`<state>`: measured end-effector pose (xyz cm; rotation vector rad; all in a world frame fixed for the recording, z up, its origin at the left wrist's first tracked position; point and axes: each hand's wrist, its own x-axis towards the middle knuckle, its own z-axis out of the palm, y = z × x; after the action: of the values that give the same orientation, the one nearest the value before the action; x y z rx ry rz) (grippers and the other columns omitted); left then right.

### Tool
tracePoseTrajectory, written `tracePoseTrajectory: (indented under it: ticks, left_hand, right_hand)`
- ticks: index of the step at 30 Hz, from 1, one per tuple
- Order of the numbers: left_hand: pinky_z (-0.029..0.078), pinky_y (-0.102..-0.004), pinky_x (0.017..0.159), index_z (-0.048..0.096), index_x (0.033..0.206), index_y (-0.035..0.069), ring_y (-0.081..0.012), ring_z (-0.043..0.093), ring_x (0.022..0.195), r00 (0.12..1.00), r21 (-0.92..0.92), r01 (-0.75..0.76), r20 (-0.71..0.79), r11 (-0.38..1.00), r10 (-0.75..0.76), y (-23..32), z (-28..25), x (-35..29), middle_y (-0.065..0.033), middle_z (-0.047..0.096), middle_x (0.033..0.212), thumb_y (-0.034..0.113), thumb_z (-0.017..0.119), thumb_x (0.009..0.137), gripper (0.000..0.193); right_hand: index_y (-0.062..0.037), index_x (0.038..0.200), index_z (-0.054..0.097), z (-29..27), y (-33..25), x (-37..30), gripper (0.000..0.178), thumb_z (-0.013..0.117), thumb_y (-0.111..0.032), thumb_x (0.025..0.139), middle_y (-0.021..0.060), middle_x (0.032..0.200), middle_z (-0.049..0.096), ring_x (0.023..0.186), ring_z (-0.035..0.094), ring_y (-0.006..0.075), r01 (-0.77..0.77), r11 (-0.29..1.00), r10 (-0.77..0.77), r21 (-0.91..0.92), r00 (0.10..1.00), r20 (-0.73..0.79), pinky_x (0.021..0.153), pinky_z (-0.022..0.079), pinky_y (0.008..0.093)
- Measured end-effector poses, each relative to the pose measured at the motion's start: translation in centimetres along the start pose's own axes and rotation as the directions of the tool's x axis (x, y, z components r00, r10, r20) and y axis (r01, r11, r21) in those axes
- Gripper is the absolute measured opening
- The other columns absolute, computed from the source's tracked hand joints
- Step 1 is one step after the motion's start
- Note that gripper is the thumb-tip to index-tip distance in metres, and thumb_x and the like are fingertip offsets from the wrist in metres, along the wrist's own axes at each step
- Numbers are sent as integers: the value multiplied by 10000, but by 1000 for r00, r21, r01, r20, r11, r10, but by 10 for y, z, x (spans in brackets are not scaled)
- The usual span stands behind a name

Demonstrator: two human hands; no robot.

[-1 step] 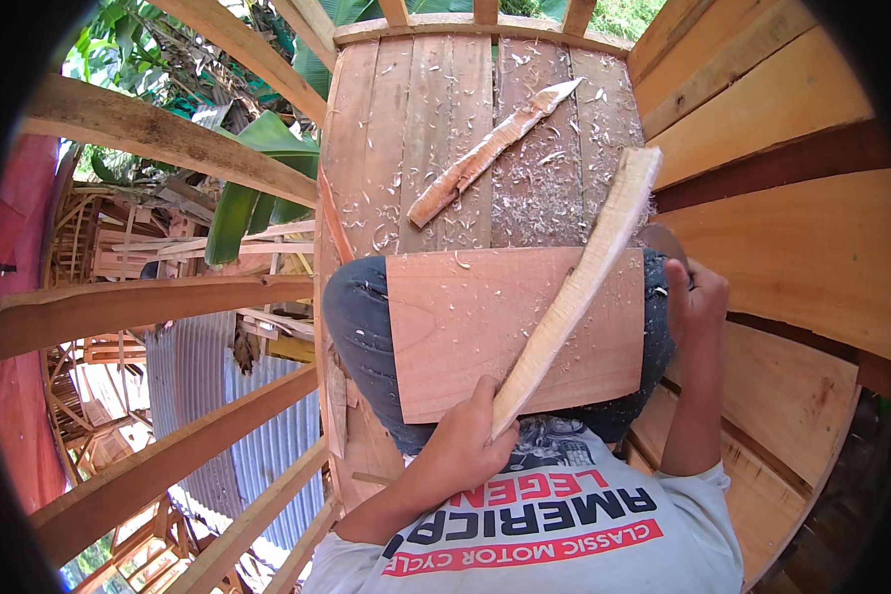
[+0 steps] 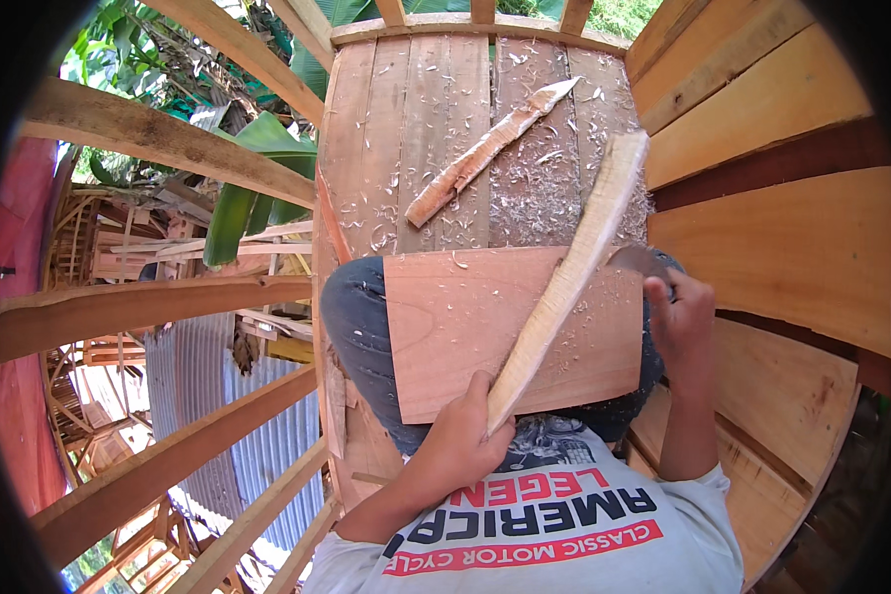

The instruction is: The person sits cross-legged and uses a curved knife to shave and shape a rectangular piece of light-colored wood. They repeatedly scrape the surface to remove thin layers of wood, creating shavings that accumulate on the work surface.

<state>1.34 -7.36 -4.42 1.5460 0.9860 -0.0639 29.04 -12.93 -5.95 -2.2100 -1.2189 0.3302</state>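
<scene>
My left hand (image 2: 459,441) is wrapped round the near end of a long, pale, peeled wooden stick (image 2: 566,287), which slants up and away to the right above my lap. My right hand (image 2: 685,315) is closed on a knife; its handle is hidden in the fist. The dark, broad knife blade (image 2: 636,260) points left beside the stick's right side; whether they touch I cannot tell. Across my thighs lies a flat wooden board (image 2: 445,342) with a few shavings on it.
A second carved stick (image 2: 485,158) with a pointed pale tip lies on the plank floor (image 2: 386,109), among scattered shavings. Wooden rails (image 2: 158,287) run along the left, with corrugated metal sheets (image 2: 193,406) beyond. Wide planks (image 2: 782,252) form the right side.
My right hand with the knife has moved left and slightly nearer, bringing the blade closer to the stick. The stick's far end has shifted a little left and farther away.
</scene>
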Motion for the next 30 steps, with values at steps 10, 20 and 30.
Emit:
tracePoseTrajectory:
  ticks: [10, 20, 30]
  left_hand:
    - [453, -462, 722, 404, 1155, -71, -490, 604, 830, 994, 93, -10, -108, 996, 20, 11, -1, 2, -344, 575, 834, 94, 566, 808, 417]
    - [450, -524, 712, 371, 1167, -100, -556, 559, 805, 989, 40, -109, -94, 993, 113, 8, 0, -1, -385, 555, 812, 71, 542, 781, 455]
    - [453, -488, 699, 373, 1179, -98, -517, 579, 783, 996, -14, -67, -56, 998, 66, 14, -3, -3, -360, 555, 797, 68, 537, 789, 454]
  right_hand:
    - [-61, 596, 561, 28, -23, -24, 594, 666, -634, 716, 118, 530, 535, 495, 578, 310, 291, 942, -286, -166, 957, 52, 444, 441, 370]
    - [-81, 553, 508, 28, -23, -12, 633, 662, -685, 665, 83, 498, 494, 450, 547, 271, 344, 909, -359, -235, 933, -25, 427, 422, 351]
    - [-87, 539, 470, 23, -23, -2, 653, 650, -704, 655, 80, 512, 488, 455, 535, 268, 357, 896, -383, -263, 922, -54, 429, 409, 352]
